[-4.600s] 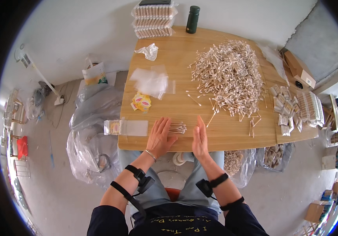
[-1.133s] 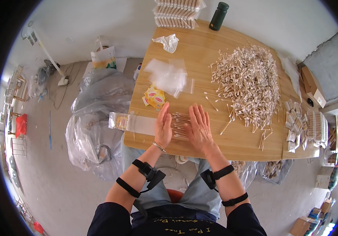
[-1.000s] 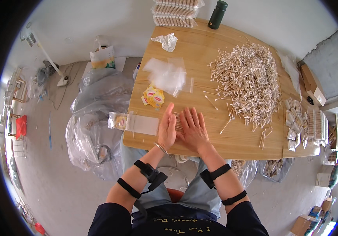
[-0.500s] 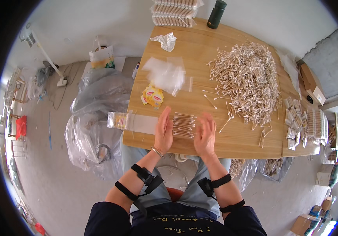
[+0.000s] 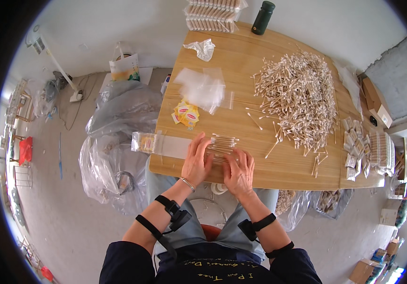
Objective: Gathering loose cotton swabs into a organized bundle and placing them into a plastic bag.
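Observation:
A small row of cotton swabs (image 5: 223, 141) lies side by side on the table between my hands. My left hand (image 5: 196, 161) rests at their left ends, fingers stretched forward and thumb apart. My right hand (image 5: 240, 173) has bent fingers over the nearer swabs at their right ends; its fingertips partly hide them. Neither hand lifts anything. Left of my left hand lies a white card strip (image 5: 175, 147), its right end near the fingers. Beyond it, a clear bag packed with swabs (image 5: 145, 142) sits at the table's left edge.
A large heap of loose swabs (image 5: 298, 99) covers the right of the table (image 5: 241, 61). Clear plastic bags (image 5: 201, 90), yellow labels (image 5: 185, 114) and a crumpled white wrapper (image 5: 202, 49) lie at left. A dark green bottle (image 5: 263, 18) stands at the back; packed bundles (image 5: 382, 150) sit far right.
My right hand has come down and inward onto the nearer swabs, its fingers now bent. My left hand has tilted toward their left ends. The row looks less even at its near side.

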